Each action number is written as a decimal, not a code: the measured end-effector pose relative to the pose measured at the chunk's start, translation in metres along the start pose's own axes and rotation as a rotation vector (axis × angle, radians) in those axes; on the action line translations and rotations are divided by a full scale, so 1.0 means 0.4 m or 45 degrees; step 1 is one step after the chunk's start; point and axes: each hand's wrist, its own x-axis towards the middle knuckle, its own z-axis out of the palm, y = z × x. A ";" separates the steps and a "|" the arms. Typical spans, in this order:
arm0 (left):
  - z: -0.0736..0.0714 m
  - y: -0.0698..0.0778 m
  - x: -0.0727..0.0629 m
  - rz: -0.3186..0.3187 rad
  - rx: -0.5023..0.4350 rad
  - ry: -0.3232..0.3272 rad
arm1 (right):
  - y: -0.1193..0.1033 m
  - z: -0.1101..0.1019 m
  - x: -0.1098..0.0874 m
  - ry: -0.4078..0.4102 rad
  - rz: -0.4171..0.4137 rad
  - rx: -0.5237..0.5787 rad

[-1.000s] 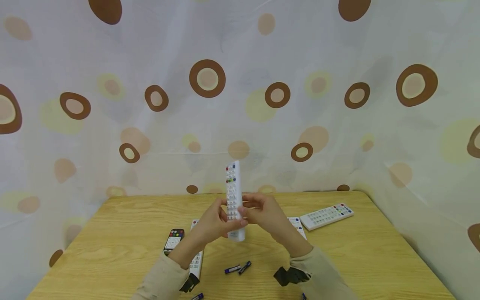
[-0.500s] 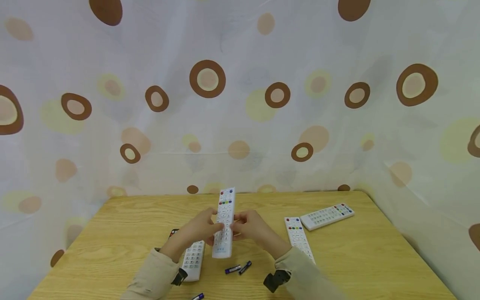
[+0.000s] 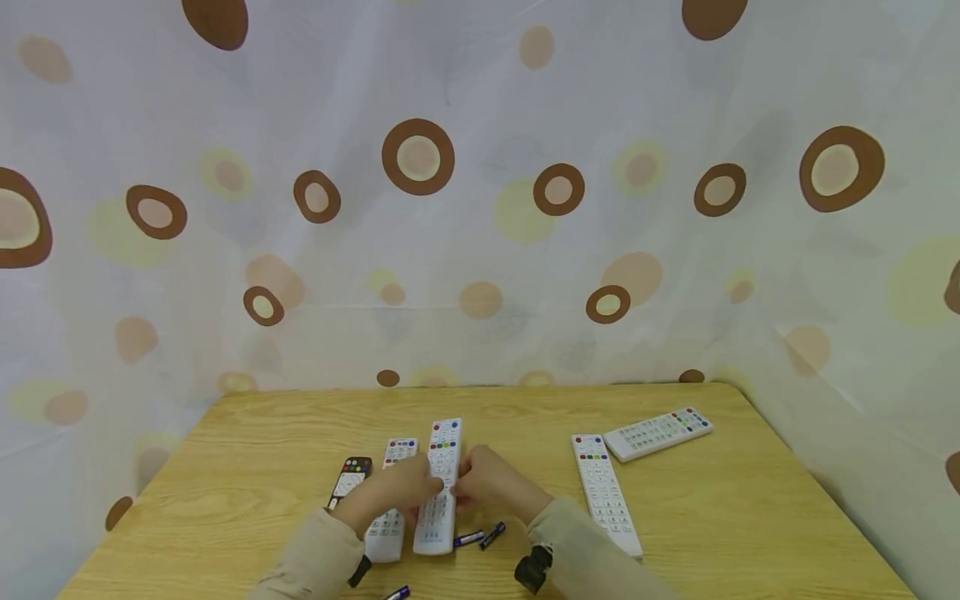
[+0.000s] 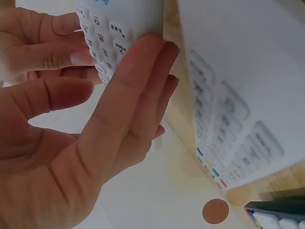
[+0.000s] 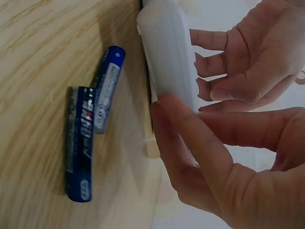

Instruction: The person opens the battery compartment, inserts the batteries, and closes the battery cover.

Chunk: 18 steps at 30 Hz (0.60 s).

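Right wrist view: right fingers [image 5: 202,145] narrowly apart on white remote [image 5: 169,55].

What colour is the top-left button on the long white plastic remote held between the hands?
Red; the round button shows best in the head view.

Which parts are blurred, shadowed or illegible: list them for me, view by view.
Head view: even light, but print on the held remote is too small to read; left wrist view: the large white remote at the right has blurred lettering; right wrist view: duller light, with a soft shadow on the table between the batteries and the held remote.
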 end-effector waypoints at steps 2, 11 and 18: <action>0.005 -0.003 0.003 -0.009 0.012 -0.022 | -0.001 0.005 -0.003 0.005 0.014 -0.044; 0.020 0.002 0.004 -0.026 0.021 -0.077 | 0.006 0.007 -0.007 0.001 0.046 -0.184; 0.024 0.004 0.013 -0.015 0.052 -0.082 | 0.010 -0.003 -0.004 -0.014 0.117 -0.216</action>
